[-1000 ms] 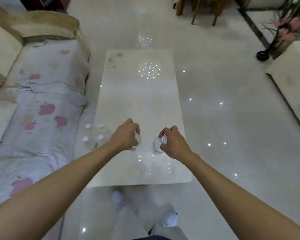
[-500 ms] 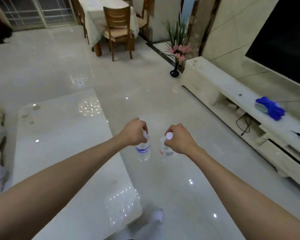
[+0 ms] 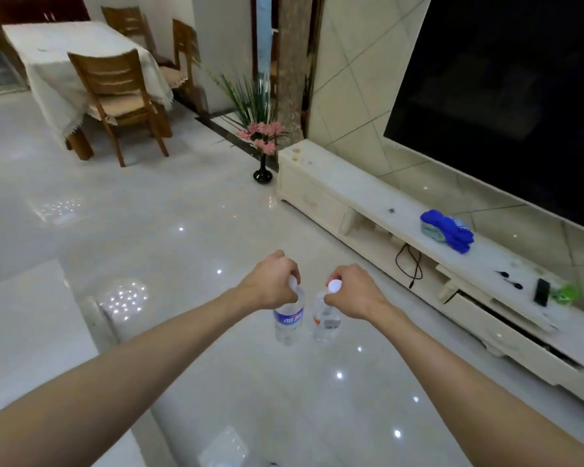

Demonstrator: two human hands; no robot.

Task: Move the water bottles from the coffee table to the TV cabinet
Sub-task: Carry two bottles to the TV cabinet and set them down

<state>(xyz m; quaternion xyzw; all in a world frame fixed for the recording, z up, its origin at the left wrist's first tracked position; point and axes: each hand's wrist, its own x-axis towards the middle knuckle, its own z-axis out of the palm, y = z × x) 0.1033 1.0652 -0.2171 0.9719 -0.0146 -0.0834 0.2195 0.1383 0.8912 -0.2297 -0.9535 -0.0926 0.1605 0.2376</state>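
the left hand (image 3: 270,284) grips a blue-labelled bottle (image 3: 289,320) by its neck, the right hand (image 3: 353,291) a red-labelled bottle (image 3: 325,321) likewise, both hanging over open glossy floor (image 3: 182,230) between the coffee table's edge (image 3: 91,318) and the tv cabinet (image 3: 368,190).

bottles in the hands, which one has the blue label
The bottle in the left hand: the blue-label bottle carries a blue band. The bottle in the right hand looks mostly clear, with only a small red mark.
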